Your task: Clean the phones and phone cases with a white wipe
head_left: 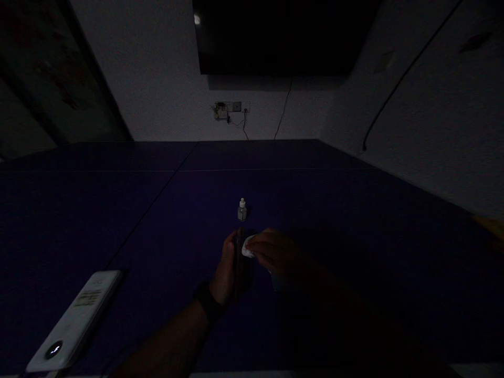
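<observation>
In the dim head view my left hand (225, 270), with a dark band on its wrist, grips a thin brownish flat piece (238, 262) standing on edge. What exactly the piece is cannot be made out. Just to its right, my right hand (275, 253) pinches a white wad (248, 247), perhaps cloth or tissue, close to the piece's right face. Whether the wad touches it is unclear. Beyond both hands a small clear dropper bottle (242, 211) with a white and yellowish top stands upright on the dark blue surface (189, 210).
A white power bank (74, 325) with a lit round display lies at the lower left. On the far wall hang a large dark screen (283, 37) and a socket panel (232, 107) with cables. A pale right wall (441, 121) borders the surface.
</observation>
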Demonstrator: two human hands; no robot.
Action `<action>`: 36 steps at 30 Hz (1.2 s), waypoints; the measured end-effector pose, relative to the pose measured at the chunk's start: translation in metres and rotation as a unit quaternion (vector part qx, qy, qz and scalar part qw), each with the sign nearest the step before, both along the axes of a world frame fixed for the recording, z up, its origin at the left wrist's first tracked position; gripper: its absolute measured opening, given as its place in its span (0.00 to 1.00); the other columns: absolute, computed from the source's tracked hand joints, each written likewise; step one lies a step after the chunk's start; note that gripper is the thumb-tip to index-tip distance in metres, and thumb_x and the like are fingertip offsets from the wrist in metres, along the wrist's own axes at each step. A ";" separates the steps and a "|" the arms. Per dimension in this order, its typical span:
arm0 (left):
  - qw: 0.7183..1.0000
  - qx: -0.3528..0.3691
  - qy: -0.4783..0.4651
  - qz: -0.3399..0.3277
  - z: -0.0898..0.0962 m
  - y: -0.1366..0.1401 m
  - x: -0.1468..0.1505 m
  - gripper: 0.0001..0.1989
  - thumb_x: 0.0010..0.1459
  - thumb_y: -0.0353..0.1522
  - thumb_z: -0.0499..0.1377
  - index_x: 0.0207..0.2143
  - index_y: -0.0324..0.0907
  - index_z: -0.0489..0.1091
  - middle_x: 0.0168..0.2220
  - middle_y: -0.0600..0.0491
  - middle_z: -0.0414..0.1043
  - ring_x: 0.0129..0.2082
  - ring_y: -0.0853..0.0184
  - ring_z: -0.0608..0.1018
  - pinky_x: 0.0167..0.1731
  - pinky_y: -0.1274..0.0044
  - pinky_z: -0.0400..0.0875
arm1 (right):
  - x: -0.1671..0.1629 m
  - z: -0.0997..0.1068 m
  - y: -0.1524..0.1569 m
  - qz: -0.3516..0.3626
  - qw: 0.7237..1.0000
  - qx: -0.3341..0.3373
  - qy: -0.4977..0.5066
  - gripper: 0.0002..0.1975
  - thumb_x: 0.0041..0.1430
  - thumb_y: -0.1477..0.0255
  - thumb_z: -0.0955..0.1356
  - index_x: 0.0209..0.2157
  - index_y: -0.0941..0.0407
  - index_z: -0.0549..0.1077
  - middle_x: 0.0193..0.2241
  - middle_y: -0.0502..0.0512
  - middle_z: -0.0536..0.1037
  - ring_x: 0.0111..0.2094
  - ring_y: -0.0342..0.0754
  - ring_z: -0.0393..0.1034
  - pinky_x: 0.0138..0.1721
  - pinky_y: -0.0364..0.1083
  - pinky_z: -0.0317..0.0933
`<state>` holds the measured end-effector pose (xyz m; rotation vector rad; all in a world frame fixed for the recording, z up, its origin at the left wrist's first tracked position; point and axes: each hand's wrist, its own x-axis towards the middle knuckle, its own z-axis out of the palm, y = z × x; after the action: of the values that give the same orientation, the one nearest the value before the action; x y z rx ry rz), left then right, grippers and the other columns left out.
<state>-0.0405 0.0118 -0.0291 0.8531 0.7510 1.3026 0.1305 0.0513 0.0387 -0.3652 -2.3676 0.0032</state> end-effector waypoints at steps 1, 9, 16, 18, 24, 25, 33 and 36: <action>1.000 -0.003 0.000 0.014 -0.002 0.001 0.000 0.34 0.63 0.55 0.54 0.65 0.48 0.57 0.58 0.46 0.69 0.58 0.58 0.72 0.55 0.65 0.67 | -0.002 0.001 -0.003 0.013 1.000 0.004 -0.008 0.11 0.67 0.79 0.63 0.48 0.58 0.72 0.42 0.60 0.80 0.41 0.49 0.73 0.41 0.48 0.69; 0.998 -0.027 0.001 0.050 -0.001 0.002 -0.001 0.35 0.60 0.52 0.61 0.63 0.46 0.58 0.50 0.47 0.74 0.45 0.59 0.78 0.46 0.68 0.70 | -0.021 -0.004 -0.019 0.031 0.999 -0.007 -0.028 0.11 0.68 0.79 0.62 0.46 0.60 0.74 0.41 0.61 0.80 0.42 0.49 0.73 0.41 0.48 0.69; 0.996 -0.006 0.039 0.080 0.008 0.000 -0.001 0.32 0.60 0.52 0.61 0.60 0.46 0.62 0.54 0.49 0.73 0.50 0.60 0.75 0.50 0.70 0.68 | -0.019 -0.005 -0.028 0.085 0.995 0.018 -0.044 0.09 0.69 0.78 0.62 0.43 0.61 0.74 0.40 0.61 0.81 0.40 0.48 0.73 0.40 0.47 0.70; 0.998 -0.023 0.012 0.065 0.007 0.001 0.001 0.33 0.60 0.51 0.61 0.61 0.46 0.60 0.49 0.50 0.74 0.44 0.62 0.77 0.45 0.71 0.70 | -0.021 -0.001 -0.021 0.052 0.998 0.017 -0.010 0.10 0.70 0.77 0.62 0.44 0.61 0.74 0.40 0.61 0.81 0.40 0.49 0.73 0.40 0.47 0.70; 0.996 -0.052 -0.023 0.062 0.010 -0.001 0.001 0.34 0.60 0.49 0.62 0.63 0.47 0.57 0.44 0.51 0.74 0.36 0.66 0.77 0.38 0.74 0.70 | -0.021 -0.004 -0.018 0.060 0.998 0.024 -0.020 0.09 0.70 0.78 0.62 0.44 0.61 0.74 0.41 0.61 0.80 0.39 0.48 0.73 0.40 0.48 0.69; 0.996 -0.050 -0.015 0.066 0.010 -0.002 0.000 0.34 0.60 0.50 0.61 0.63 0.47 0.58 0.46 0.51 0.74 0.37 0.66 0.77 0.38 0.75 0.70 | -0.020 -0.006 -0.022 0.073 0.996 0.023 -0.035 0.09 0.69 0.79 0.63 0.43 0.61 0.75 0.41 0.61 0.80 0.39 0.47 0.73 0.40 0.48 0.69; 0.996 -0.035 -0.031 0.073 0.003 0.003 0.002 0.36 0.55 0.52 0.65 0.60 0.47 0.61 0.40 0.53 0.75 0.34 0.67 0.76 0.36 0.75 0.69 | -0.024 -0.001 -0.018 0.051 0.998 0.038 -0.004 0.12 0.71 0.77 0.61 0.43 0.60 0.75 0.40 0.60 0.81 0.39 0.47 0.74 0.40 0.46 0.70; 0.994 -0.045 -0.057 0.076 0.002 0.005 0.003 0.37 0.54 0.52 0.66 0.60 0.47 0.61 0.38 0.54 0.74 0.33 0.66 0.77 0.36 0.75 0.70 | -0.026 0.000 -0.012 0.028 0.999 0.031 0.003 0.11 0.69 0.79 0.61 0.43 0.60 0.76 0.40 0.59 0.81 0.41 0.48 0.74 0.42 0.46 0.69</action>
<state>-0.0380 0.0169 -0.0268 0.6541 0.7906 1.4281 0.1041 0.0393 0.0391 -0.2700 -2.3645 -0.0418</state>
